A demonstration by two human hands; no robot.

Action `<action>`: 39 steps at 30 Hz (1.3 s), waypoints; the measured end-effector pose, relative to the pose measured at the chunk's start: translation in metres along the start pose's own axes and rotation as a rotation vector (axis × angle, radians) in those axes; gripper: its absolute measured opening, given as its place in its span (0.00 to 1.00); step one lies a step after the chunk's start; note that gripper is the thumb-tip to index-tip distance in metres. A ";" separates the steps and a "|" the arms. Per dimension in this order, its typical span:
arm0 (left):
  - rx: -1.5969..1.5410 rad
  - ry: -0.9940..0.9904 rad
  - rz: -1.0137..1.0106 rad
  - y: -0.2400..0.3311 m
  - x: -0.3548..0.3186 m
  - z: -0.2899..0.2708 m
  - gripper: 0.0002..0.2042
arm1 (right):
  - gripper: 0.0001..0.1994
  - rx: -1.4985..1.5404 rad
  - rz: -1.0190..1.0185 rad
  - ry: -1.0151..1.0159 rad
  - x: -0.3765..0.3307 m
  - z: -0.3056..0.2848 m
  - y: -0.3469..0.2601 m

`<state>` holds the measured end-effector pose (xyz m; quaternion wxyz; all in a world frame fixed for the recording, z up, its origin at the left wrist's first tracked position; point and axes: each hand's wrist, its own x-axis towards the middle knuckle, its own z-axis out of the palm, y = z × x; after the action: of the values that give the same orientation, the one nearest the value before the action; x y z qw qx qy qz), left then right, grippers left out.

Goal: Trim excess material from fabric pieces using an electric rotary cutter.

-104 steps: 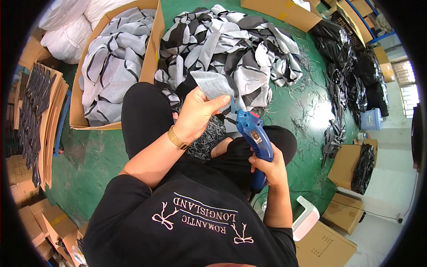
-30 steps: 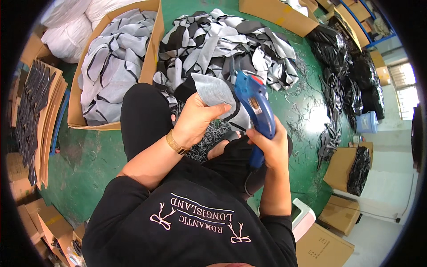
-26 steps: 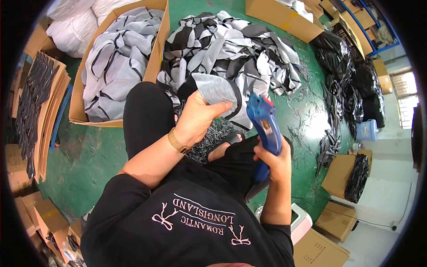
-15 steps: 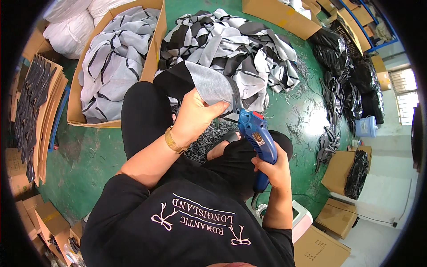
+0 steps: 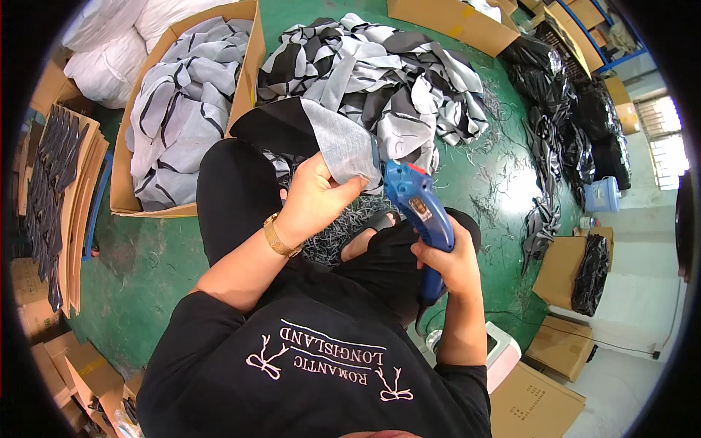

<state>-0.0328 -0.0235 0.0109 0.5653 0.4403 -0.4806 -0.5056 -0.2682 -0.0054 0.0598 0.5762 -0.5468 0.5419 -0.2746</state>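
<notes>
My left hand (image 5: 310, 197) pinches the lower end of a grey and black fabric piece (image 5: 337, 142) between thumb and fingers. The piece's black part stretches away to the left above my knee. In my right hand (image 5: 454, 263) is a blue corded electric fabric cutter (image 5: 420, 203) with a red button, fingers wrapped round its body. Its head is right at the fabric's right edge; the fabric partly hides the blade. Thin dark trimmings (image 5: 328, 237) lie on the floor below, between my legs.
Ahead lies a heap of grey and black fabric pieces (image 5: 387, 80). To its left stands a cardboard box (image 5: 250, 73) filled with similar pieces. Black plastic bags (image 5: 544, 80) line the right side, near a blue bucket (image 5: 602, 195). Flattened cardboard (image 5: 84, 190) leans at the left.
The cutter and my right hand have shifted slightly left and up. The dark strip along the fabric's edge by my left thumb no longer shows there; grey fabric is seen instead.
</notes>
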 end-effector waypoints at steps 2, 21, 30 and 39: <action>0.006 -0.011 -0.008 -0.002 0.000 0.000 0.11 | 0.19 0.066 -0.007 -0.004 0.008 0.003 -0.002; -0.736 -0.073 -0.384 -0.004 0.001 0.001 0.12 | 0.18 0.303 -0.079 -0.025 0.044 0.025 -0.005; -0.796 -0.140 -0.427 -0.007 0.008 -0.014 0.14 | 0.19 0.504 0.195 -0.294 -0.004 -0.017 0.048; -0.649 -0.198 -0.434 -0.003 0.010 -0.013 0.18 | 0.17 0.414 0.311 -0.396 -0.012 -0.027 0.053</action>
<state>-0.0205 -0.0333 0.0066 0.5061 0.2791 -0.2441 -0.7787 -0.3104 0.0095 0.0197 0.8045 -0.3716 0.4287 -0.1759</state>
